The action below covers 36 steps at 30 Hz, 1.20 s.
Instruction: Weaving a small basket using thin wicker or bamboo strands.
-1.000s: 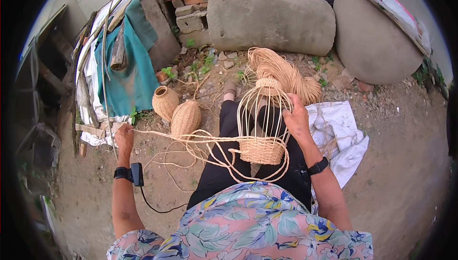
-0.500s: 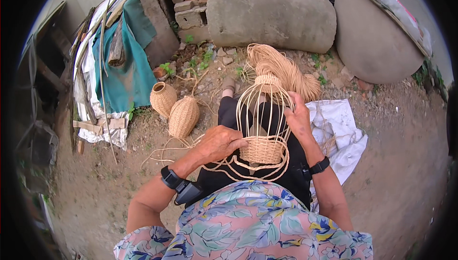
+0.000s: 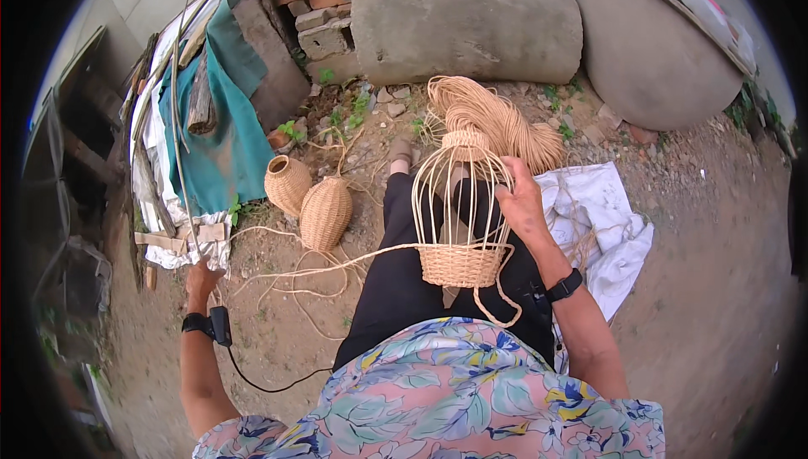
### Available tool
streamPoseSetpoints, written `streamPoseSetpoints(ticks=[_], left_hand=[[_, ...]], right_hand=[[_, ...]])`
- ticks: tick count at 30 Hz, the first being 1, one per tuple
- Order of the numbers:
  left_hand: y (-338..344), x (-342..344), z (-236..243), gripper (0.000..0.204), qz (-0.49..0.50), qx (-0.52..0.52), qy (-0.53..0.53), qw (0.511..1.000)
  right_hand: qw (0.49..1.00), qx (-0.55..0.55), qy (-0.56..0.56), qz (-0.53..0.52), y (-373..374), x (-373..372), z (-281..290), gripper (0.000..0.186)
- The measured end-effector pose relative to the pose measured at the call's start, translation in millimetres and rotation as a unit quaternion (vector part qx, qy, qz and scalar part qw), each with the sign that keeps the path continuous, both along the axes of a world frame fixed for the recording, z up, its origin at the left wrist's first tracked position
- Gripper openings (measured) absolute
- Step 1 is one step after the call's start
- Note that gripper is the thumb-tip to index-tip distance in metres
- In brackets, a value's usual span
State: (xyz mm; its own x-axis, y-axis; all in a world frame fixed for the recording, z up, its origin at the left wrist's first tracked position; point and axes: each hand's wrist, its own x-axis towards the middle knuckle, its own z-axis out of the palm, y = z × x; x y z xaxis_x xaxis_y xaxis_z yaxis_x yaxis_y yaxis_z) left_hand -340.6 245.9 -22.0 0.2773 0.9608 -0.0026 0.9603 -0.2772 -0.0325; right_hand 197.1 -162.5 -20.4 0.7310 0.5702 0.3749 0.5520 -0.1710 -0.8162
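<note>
A partly woven basket (image 3: pixel 461 265) rests on my lap, its lower band closely woven and bare upright stakes rising to a narrow woven collar (image 3: pixel 465 146). My right hand (image 3: pixel 523 204) grips the stakes on its right side, below the collar. Far out to the left, my left hand (image 3: pixel 204 278) is closed, with a pale weaving cord (image 3: pixel 362 257) running taut from the basket's woven band toward it. The fingers are small and partly hidden there. Another length of cord (image 3: pixel 497 316) loops below the basket's base.
Two finished vase-shaped baskets (image 3: pixel 325 213) lie on the dirt to the left of my legs. A big hank of cord (image 3: pixel 497 127) sits beyond my knees. White sacking (image 3: pixel 593 232) spreads at the right. Concrete slabs (image 3: pixel 467 28) and a green cloth (image 3: pixel 215 131) border the far side.
My left hand has left the basket's woven band and swung far left, drawing the cord out straight. My right hand stays on the stakes. The loop around the band has shrunk.
</note>
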Motion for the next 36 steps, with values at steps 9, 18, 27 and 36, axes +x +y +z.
streamPoseSetpoints(ticks=[9, 18, 27, 36], left_hand=[[-251, 281, 44, 0.039, -0.366, -0.383, -0.330, 0.781], [-54, 72, -43, 0.032, -0.262, -0.026, -0.194, 0.945], [-10, -28, -86, 0.025, -0.073, -0.073, -0.152, 0.983], [-90, 159, -4, 0.016, -0.292, 0.039, -0.119, 0.948]], right_hand=[[0.999, -0.027, 0.000, -0.022, 6, -5, -1, 0.043], [1.000, 0.005, -0.013, -0.018, 5, 2, -4, 0.042], [1.000, -0.012, 0.011, -0.015, 3, 6, -10, 0.043], [0.980, 0.013, 0.195, 0.030, -12, 4, -6, 0.048]])
